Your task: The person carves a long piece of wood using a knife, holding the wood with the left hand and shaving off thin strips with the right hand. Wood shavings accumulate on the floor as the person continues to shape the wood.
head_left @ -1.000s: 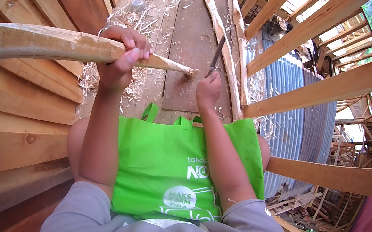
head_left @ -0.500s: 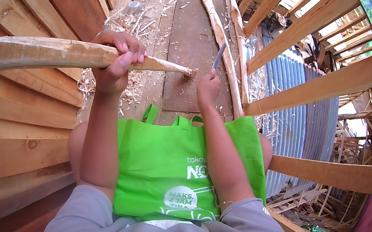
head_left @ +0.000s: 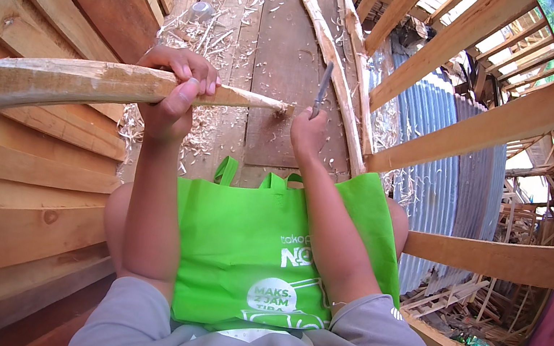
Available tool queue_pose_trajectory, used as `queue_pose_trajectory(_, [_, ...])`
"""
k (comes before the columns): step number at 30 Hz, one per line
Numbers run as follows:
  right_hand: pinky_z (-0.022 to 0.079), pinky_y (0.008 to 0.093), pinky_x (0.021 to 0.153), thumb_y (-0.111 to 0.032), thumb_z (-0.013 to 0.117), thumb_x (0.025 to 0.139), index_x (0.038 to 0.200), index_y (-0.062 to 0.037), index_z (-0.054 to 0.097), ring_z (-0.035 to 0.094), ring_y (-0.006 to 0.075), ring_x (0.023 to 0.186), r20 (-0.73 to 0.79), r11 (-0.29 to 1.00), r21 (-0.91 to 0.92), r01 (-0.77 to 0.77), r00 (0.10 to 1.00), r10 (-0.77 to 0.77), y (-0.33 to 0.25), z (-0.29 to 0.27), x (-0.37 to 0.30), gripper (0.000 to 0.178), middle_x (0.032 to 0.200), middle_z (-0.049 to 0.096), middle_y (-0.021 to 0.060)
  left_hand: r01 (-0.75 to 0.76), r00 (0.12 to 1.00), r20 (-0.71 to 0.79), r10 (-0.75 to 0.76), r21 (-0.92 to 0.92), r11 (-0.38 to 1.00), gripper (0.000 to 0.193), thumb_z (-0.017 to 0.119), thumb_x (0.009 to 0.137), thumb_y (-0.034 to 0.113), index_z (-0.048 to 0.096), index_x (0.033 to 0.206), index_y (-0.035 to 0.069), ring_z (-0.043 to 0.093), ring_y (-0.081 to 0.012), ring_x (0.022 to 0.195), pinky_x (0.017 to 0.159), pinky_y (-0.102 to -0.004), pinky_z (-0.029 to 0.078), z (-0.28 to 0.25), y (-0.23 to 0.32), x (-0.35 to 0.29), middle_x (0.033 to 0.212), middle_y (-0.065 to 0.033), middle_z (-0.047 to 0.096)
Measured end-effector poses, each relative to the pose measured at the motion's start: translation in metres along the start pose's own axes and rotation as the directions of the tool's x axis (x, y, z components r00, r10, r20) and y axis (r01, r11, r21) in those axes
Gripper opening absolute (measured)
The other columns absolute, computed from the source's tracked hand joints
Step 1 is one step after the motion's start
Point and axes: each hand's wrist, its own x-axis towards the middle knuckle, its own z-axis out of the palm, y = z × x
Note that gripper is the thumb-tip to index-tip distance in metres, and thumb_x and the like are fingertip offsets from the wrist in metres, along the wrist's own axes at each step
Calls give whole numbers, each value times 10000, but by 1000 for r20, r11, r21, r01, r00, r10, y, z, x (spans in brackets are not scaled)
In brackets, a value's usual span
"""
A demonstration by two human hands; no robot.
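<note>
My left hand (head_left: 174, 93) is closed round a long wooden pole (head_left: 58, 81), held crosswise in front of me. The pole is thick at the far left and tapers to a pale, whittled tip, with a ragged bit of wood at its end. To the right of that tip, my right hand (head_left: 308, 133) grips a knife (head_left: 324, 85), its blade pointing up and away from me. The knife is apart from the pole, and its handle is mostly hidden in my fist. A green cloth bag (head_left: 229, 238) lies over my lap beneath both forearms.
Wood shavings (head_left: 204, 40) cover the plank floor at the left, around a small grey cup-like thing (head_left: 201, 11). Two peeled poles (head_left: 327, 46) lie on the right. A board wall (head_left: 23, 160) stands at my left; wooden rails (head_left: 498, 122) and corrugated metal (head_left: 431, 169) are at my right.
The knife's blade has turned slightly, and my right hand has shifted a little to the left. My left hand and the pole have stayed almost in place.
</note>
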Motion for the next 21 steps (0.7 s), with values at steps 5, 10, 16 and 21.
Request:
queue_pose_trajectory(5, [462, 521, 826, -313, 508, 982, 1016, 21, 544, 638, 457, 950, 280, 998, 55, -19, 960, 2, 21, 12, 3, 337, 968, 653, 286, -2, 1000, 20, 3, -46, 999, 173, 585, 805, 99, 458, 921, 97, 487, -176, 736, 760, -363, 439, 6, -7, 4, 761, -64, 481])
queue_pose_trajectory(10, [460, 526, 825, -322, 484, 999, 1049, 28, 537, 639, 453, 953, 90, 996, -66, 61, 994, -55, 11, 2, -11, 357, 994, 651, 288, 15, 1000, 20, -14, -55, 998, 168, 583, 804, 98, 460, 918, 96, 484, -174, 733, 762, -367, 440, 7, -6, 3, 760, -62, 478])
queue_pose_trajectory(16, [464, 510, 832, -316, 481, 1002, 1108, 33, 543, 633, 453, 969, 40, 999, 10, -42, 998, 41, -15, -10, -14, 370, 1018, 648, 295, -6, 1000, 10, 6, -7, 1000, 165, 579, 808, 98, 463, 926, 98, 481, -173, 734, 766, -367, 441, 1, -1, 3, 763, -62, 479])
queue_pose_trajectory(21, [479, 500, 801, -260, 487, 994, 1098, 36, 529, 653, 415, 929, 150, 992, 47, -115, 983, 107, 13, 8, 1, 317, 983, 652, 276, 5, 1000, 28, -4, -43, 999, 169, 582, 812, 102, 464, 933, 100, 483, -174, 736, 766, -367, 442, 3, -6, 3, 768, -64, 480])
